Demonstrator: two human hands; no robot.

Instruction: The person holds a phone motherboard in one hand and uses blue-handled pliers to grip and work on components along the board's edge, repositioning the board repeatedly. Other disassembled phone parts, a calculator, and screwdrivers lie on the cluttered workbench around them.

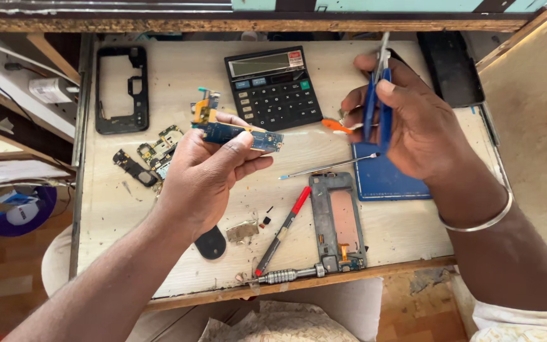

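Left hand (207,174): raised above the surface (413,234), fingers closed around a blue circuit board (238,134), pinched between thumb and fingertips; a smaller gold-and-blue piece stood at the board's upper left end.

Right hand (413,123): raised over the right half of the surface, fingers closed on blue-handled tweezers (378,95), metal tips pointing up and away. A metal bangle (482,218) sat on that wrist.

Surface contents, pale wood grain:
- black calculator (273,87), top centre, just beyond the board;
- empty black phone frame (121,88), top left;
- bare green circuit board (159,149) and a small black part (135,168), left of the left hand;
- blue mat (384,177), beneath the right hand;
- thin brush (327,167), lying between the hands, its tip on the mat;
- grey phone frame (338,221) with copper-coloured inner panel, front centre;
- screwdriver with red-and-black shaft (281,231), just left of that frame;
- knurled metal screwdriver (286,275), along the front edge;
- orange pick (337,125), beside the calculator.
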